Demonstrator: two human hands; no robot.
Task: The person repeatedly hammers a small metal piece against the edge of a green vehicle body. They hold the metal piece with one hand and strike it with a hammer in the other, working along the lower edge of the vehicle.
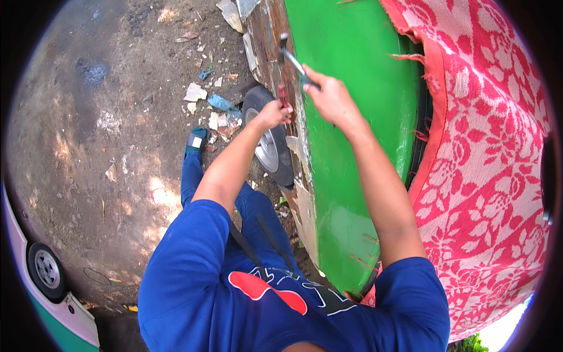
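In the head view my right hand (325, 94) grips the dark handle of a hammer (293, 58), whose head is up over the rusty, flaking edge (267, 41) of a green vehicle panel (340, 64). My left hand (272, 114), lower and to the left, holds a red-handled tool (282, 94), likely a chisel, upright against that edge; its tip is unclear. Beneath the edge is a wheel (267, 152) with a black tyre and silver rim.
A red and white floral cloth (487, 176) is draped along the right. My foot (195, 141) rests on the dirt ground (117, 146) among paper-like scraps and debris (195, 92). Another vehicle with a wheel (46, 268) stands at the lower left.
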